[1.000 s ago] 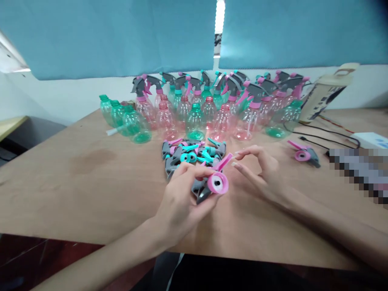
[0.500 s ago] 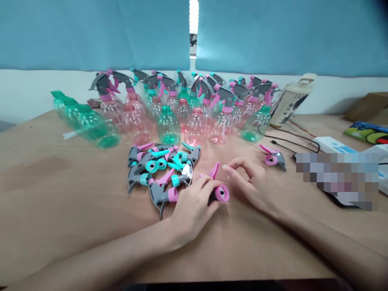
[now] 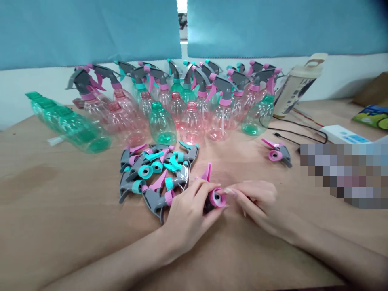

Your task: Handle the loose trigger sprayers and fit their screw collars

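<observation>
My left hand (image 3: pixel 194 210) is closed round a grey-and-pink trigger spray head (image 3: pixel 217 197). Its pink collar faces toward me and to the right, and its pink trigger sticks up behind my fingers. My right hand (image 3: pixel 257 198) has its thumb and index fingertips together at the collar's right rim; anything between them is too small to make out. Just left of my left hand lies a pile of loose spray heads (image 3: pixel 154 200) with pink or turquoise collars. Another pink-collared spray head (image 3: pixel 275 155) lies alone beyond my right hand.
Behind the pile stand several clear pink and green bottles (image 3: pixel 191 123), many with spray heads on. Green bottles (image 3: pixel 85 129) line the left side. At the right are a beige drink bottle (image 3: pixel 298 87), a black cable (image 3: pixel 303 131), a white box (image 3: pixel 344 134) and a blurred-out patch.
My right hand has moved down and left, its fingertips now meeting the collar's rim. My left hand keeps its hold on the spray head. The camera view has shifted slightly.
</observation>
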`<state>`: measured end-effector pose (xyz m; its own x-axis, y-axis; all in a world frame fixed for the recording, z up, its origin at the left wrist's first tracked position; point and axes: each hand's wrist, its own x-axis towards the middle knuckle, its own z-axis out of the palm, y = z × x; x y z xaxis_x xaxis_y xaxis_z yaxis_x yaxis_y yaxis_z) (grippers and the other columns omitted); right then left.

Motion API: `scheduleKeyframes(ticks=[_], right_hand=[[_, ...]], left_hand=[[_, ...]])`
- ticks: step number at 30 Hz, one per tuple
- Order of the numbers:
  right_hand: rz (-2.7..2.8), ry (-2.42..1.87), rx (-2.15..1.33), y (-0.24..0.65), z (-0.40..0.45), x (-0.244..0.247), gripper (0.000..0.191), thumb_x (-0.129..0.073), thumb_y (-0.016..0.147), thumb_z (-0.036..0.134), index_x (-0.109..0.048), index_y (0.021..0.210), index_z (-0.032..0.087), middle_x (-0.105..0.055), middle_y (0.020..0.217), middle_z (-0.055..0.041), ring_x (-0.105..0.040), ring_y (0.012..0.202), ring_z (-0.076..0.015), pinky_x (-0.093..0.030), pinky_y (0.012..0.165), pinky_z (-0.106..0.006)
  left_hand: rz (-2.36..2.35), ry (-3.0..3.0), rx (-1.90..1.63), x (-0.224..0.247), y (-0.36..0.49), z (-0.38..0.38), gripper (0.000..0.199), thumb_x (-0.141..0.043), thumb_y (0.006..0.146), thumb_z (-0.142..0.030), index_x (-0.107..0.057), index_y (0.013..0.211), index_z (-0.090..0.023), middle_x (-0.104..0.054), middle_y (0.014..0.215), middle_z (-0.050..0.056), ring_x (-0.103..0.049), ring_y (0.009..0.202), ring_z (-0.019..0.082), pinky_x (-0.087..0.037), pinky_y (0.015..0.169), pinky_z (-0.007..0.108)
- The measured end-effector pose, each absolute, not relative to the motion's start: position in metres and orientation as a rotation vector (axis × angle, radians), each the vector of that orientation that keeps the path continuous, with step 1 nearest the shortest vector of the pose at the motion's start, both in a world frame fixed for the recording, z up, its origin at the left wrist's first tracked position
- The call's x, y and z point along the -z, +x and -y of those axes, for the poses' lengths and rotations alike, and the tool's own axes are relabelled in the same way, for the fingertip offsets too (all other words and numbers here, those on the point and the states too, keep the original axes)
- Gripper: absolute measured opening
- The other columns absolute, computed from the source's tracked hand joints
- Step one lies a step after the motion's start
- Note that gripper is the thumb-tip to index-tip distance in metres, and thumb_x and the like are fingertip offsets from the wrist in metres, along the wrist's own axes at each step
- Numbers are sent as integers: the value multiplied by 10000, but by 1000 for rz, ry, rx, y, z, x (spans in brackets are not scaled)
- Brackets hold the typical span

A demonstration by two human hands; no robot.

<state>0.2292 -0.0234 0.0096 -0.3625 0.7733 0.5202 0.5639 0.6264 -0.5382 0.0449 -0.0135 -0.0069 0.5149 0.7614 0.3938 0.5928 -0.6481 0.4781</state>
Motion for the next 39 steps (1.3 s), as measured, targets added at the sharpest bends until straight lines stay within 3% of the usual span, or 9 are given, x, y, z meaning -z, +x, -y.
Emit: scheduleKeyframes(ticks=[7,15,20,25,30,36,39], right_hand=[[2078,-1003,-241,224,30,-6,264,-428,933,238,-681,900,171,-664,551,9,-575,438,-107,-440,475,-238],[1998,-1077,-404,222,30,-5,417,-405,930,184,-590,557,187,-559,451,39,-488,381,-68,-368,424,-203],[1975,-1087,-531,221,27,-6,376,-398,933,198,-610,623,178,-529,433,51,-465,360,-64,-370,388,-179],[1946,-1079,-444,222,26,-3,213,-477,897,205,-668,806,179,-680,615,12,-593,477,-88,-459,469,-184],[1960,-1016,-404,225,26,0,215,-462,900,181,-666,834,174,-684,609,5,-574,442,-88,-458,456,-191],[2034,-874,-380,227,23,1,205,-439,919,201,-636,869,177,-712,722,-20,-625,545,-110,-482,528,-222],[2083,-790,-349,228,21,2,194,-448,924,222,-617,852,158,-669,619,-3,-554,466,-97,-436,487,-224]], left_hand=[[-1092,2584,-929,11,44,14,195,-540,873,-271,-525,1031,-157,-609,924,58,-623,814,182,-529,629,284],[-1006,2644,-943,12,44,15,249,-543,879,-228,-521,1103,-121,-631,987,87,-629,886,202,-554,736,329],[-983,2630,-908,11,43,13,231,-518,903,-254,-539,1100,-137,-640,1005,84,-626,921,197,-545,779,336],[-951,2665,-952,12,43,10,304,-570,879,-296,-537,1136,-137,-664,989,68,-627,921,197,-512,836,366],[-911,2659,-871,10,43,11,266,-587,872,-282,-560,1107,-161,-663,1044,53,-611,954,189,-482,836,342],[-859,2659,-860,8,44,11,272,-585,871,-303,-555,1090,-146,-661,1050,57,-612,943,182,-460,826,326],[-798,2671,-870,7,45,11,242,-531,903,-312,-552,1062,-131,-665,1022,62,-612,923,175,-452,805,315]])
